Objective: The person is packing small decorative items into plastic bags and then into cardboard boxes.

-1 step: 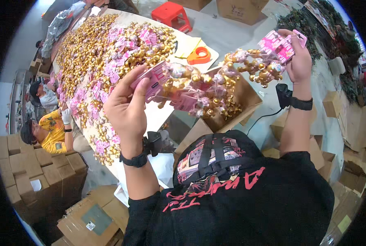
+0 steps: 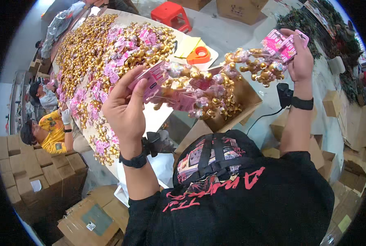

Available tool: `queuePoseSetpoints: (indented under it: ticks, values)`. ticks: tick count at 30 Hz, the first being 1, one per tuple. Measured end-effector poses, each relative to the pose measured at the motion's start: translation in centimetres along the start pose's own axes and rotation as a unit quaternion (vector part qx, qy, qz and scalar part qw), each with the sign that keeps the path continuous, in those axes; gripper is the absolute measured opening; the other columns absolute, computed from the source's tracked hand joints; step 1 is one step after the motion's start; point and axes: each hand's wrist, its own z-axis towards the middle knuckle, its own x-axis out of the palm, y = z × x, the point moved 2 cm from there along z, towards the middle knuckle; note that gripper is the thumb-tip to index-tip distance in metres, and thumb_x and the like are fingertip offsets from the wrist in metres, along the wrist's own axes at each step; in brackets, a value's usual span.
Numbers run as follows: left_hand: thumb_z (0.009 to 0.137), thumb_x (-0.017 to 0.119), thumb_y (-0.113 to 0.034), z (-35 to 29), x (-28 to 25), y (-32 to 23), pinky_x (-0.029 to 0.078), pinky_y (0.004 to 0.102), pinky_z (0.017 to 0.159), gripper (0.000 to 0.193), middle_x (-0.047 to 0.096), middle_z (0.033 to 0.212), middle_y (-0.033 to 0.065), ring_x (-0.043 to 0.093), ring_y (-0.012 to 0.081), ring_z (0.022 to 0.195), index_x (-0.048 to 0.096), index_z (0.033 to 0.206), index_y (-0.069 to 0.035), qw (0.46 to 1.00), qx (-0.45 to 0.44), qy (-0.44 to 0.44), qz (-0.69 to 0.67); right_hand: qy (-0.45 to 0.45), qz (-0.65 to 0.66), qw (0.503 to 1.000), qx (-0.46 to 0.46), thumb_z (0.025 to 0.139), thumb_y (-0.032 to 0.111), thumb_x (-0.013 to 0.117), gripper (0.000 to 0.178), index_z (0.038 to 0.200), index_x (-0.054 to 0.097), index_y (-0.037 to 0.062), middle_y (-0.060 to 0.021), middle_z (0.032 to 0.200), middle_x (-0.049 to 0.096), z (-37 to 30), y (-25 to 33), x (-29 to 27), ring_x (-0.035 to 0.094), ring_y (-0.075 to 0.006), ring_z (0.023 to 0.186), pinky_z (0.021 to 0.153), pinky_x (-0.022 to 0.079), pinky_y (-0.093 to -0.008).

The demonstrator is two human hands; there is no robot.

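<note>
My left hand (image 2: 125, 108) pinches pink printed cards (image 2: 152, 82) between thumb and fingers, at the near end of the big table. Gold and clear bauble-like beads (image 2: 216, 88) hang from these cards in a cluster, over an open cardboard box (image 2: 248, 96). Raised at the right, my right hand (image 2: 301, 59) is closed on more pink cards (image 2: 280, 44), with gold beads (image 2: 265, 67) dangling below them. The two bead bunches meet or overlap between my hands; whether they are joined I cannot tell.
A heap of gold beads with pink cards (image 2: 92, 53) covers much of the table. Beyond the box lie an orange tape roll (image 2: 198, 55) and yellow paper (image 2: 187, 46). A red stool (image 2: 170, 15) stands behind. Co-workers (image 2: 53, 131) sit at the left; stacked cartons (image 2: 39, 168) stand near them.
My left hand and its cards have shifted very slightly left. The right hand has edged a little to the right, still holding its cards.
</note>
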Motion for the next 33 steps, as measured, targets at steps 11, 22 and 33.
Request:
queuePoseSetpoints:
  ticks: [11,22,33]
  values:
    - [0.092,0.061,0.002,-1.1,-6.1,1.6,0.053,0.0206,0.075,0.03,0.069,0.109,0.0126,0.067,0.0119,0.09,0.061,0.122,0.005,0.994,0.035,-0.085,0.054,-0.039,-0.018,0.998,-0.052,0.103,0.027,0.047,0.037,0.118,0.059,-0.0049,-0.012,0.097,0.068,2.2,2.1,-5.0,0.066,-0.0203,0.087,0.08,0.054,-0.0323]
    - [0.09,0.064,0.003,-0.9,-10.7,0.5,0.047,0.0155,0.065,0.03,0.069,0.105,0.0076,0.064,0.006,0.083,0.063,0.121,0.005,0.99,0.067,-0.114,0.045,0.016,-0.006,1.0,-0.025,0.103,0.025,0.046,0.034,0.12,0.056,-0.0029,-0.0087,0.095,0.066,1.5,0.8,-0.4,0.064,-0.0167,0.084,0.078,0.052,-0.0299]
    - [0.089,0.065,0.004,0.0,-9.7,-3.1,0.052,0.0235,0.082,0.028,0.069,0.105,0.0107,0.065,0.012,0.092,0.063,0.117,0.007,0.995,0.071,-0.062,0.035,0.143,0.059,0.988,0.005,0.085,0.006,0.046,0.034,0.116,0.054,-0.0055,-0.0178,0.102,0.063,-2.9,1.5,8.0,0.064,-0.0241,0.093,0.088,0.053,-0.0324]
